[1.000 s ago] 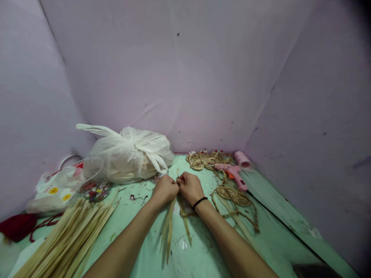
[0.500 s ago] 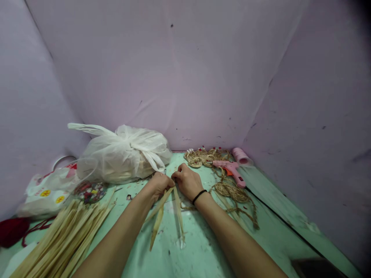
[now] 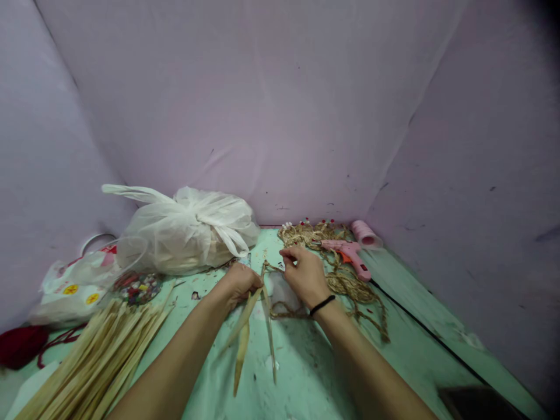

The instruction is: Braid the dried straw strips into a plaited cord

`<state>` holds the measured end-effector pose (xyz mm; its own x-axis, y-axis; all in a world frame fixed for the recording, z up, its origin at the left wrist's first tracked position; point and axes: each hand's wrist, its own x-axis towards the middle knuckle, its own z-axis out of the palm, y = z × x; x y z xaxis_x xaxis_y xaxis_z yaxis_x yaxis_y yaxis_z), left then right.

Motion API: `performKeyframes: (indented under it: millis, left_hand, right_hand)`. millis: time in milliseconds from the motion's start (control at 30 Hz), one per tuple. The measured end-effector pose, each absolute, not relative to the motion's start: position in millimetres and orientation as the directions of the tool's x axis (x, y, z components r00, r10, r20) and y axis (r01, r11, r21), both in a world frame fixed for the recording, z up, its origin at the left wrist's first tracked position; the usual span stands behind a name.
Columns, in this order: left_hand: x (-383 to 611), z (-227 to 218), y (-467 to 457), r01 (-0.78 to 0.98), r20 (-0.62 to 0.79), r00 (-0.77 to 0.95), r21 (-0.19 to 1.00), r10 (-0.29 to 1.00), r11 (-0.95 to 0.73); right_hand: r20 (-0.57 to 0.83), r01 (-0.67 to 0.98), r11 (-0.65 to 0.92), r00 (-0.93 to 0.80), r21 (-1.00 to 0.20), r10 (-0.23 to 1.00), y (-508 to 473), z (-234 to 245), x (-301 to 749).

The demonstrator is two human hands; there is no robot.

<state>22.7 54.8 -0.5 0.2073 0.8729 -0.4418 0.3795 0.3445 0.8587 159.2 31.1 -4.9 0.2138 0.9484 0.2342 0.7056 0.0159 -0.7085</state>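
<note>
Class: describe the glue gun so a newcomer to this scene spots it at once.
On the green table, look to the far right corner, where a pink spool lies. Just nearer than the spool, right of the right hand, lies the glue gun: pink too, but pistol-shaped, with an orange trigger and a black cord.

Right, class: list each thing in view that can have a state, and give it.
Held strips: pinched near the top, tails spread
Left grip: closed on the strips
Right grip: fingers bent, hold unclear
Strip bundle: lying flat, unheld
White bag: knotted
Glue gun: on its side, power state unclear
Pink spool: on its side
Braided cord: loosely coiled
Black wristband: worn on right wrist
</note>
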Motion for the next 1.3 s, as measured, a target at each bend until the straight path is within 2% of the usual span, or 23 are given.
performKeyframes:
  millis: [67,133,200,267,367,567,733,867,1067,1167,1300]
  left_hand:
    - [21,2,56,0.362,-0.485,0.234,0.848,0.843,0.387]
    - [19,3,59,0.346,-0.514,0.265,0.840,0.816,0.417]
    - [17,2,61,0.331,-0.526,0.301,0.840,0.795,0.430]
    - [16,0,63,0.327,-0.522,0.329,0.845,0.787,0.424]
    - [15,-2,64,0.357,-0.506,0.328,0.848,0.798,0.392]
    - [13,-2,65,0.456,-0.485,0.374,0.838,0.790,0.299]
    - [8,-6,69,0.475,-0.466,0.427,0.845,0.775,0.246]
    - [9,-2,68,0.519,-0.428,0.398,0.834,0.811,0.186]
    - [9,8,66,0.688,-0.388,0.281,0.719,0.878,0.097]
    - [10,13,61,0.764,-0.322,0.280,0.646,0.904,-0.007]
    - [24,15,43,0.869,-0.192,0.220,0.485,0.956,-0.102]
  right_hand:
    - [-0.063,0.432,-0.176,0.262,-0.884,0.963,31,1,154]
    - [-0.327,0.194,-0.360,0.182,-0.913,0.927,29,5,145]
    - [-0.451,0.042,-0.454,0.065,-0.890,0.890,27,7,136]
    - [-0.507,-0.045,-0.508,-0.040,-0.860,0.861,25,7,129]
    - [-0.513,-0.069,-0.519,-0.085,-0.852,0.854,26,4,129]
    - [-0.447,0.095,-0.441,-0.055,-0.893,0.893,31,-8,138]
    - [-0.496,0.083,-0.494,-0.014,-0.866,0.868,33,-10,139]
    - [-0.427,0.141,-0.436,0.088,-0.889,0.900,35,-14,135]
    - [-0.395,0.152,-0.402,0.074,-0.903,0.916,35,-18,133]
    - [-0.385,0.113,-0.390,0.062,-0.914,0.921,33,-18,134]
    - [-0.387,0.028,-0.389,0.062,-0.921,0.920,30,-16,133]
